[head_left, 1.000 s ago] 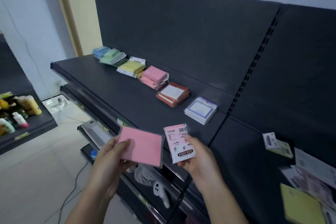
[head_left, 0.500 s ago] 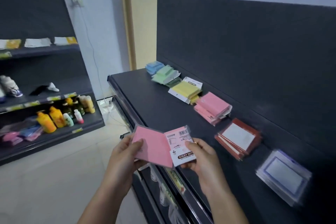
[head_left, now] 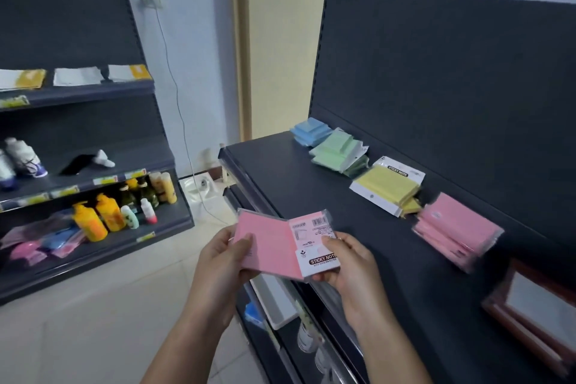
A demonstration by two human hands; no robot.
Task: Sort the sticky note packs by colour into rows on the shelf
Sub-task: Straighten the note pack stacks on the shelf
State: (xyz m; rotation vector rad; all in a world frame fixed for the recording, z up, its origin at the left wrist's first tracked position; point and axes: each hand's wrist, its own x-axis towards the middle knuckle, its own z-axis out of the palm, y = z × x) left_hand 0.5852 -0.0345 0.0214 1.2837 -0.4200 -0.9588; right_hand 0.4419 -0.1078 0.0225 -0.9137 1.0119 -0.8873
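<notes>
Left hand [head_left: 218,262] grips a pink pack [head_left: 268,246]; the right hand [head_left: 352,271] pinches a labelled pink pack [head_left: 314,237] overlapping it. Both are held just off the shelf [head_left: 311,203] front, apart from the pink pile [head_left: 458,227].

Bare shelf [head_left: 311,196] front — packs [head_left: 386,187] behind

Two overlapping pink packs [head_left: 268,246], held before shelf [head_left: 311,203], right one label-side up.
</notes>
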